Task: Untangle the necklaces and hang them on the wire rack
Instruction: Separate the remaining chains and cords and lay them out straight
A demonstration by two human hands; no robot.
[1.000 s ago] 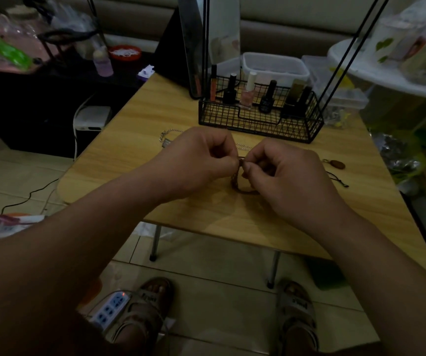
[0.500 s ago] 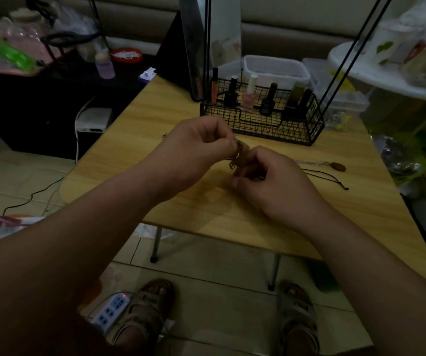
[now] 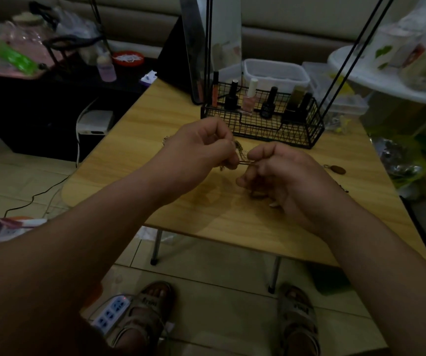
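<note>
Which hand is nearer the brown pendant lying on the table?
Right. The right hand is just left of the pendant, apart from it; the left hand is farther left, beyond the right. Both pinch the chain between them.

Item: a light wooden bench on thin metal legs, set on a pale tiled floor and dimly lit. A dark low cabinet is placed to its left, a white round table to its right. Beige cushioned seating is seen behind.
</note>
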